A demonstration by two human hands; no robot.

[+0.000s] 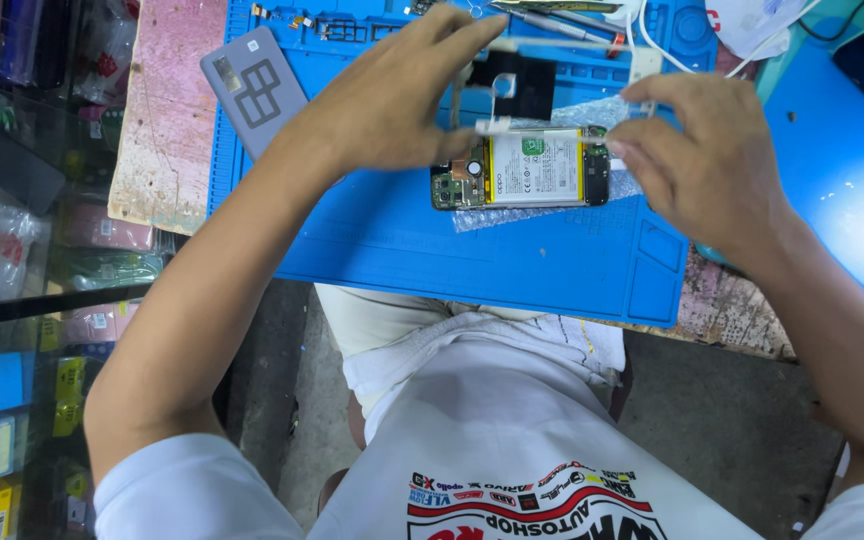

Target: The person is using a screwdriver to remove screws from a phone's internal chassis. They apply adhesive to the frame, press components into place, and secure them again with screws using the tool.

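- Phone [517,170], opened, is lying on the blue mat [372,235]; likely fragile, best gripped by edges.
- Left hand [392,95] is pinching a thin white strip [492,125].
- Right hand [702,160] is pinching its other end.

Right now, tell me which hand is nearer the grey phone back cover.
Left. The left hand hovers just right of the grey back cover on the blue mat; the right hand is far across, beyond the opened phone.
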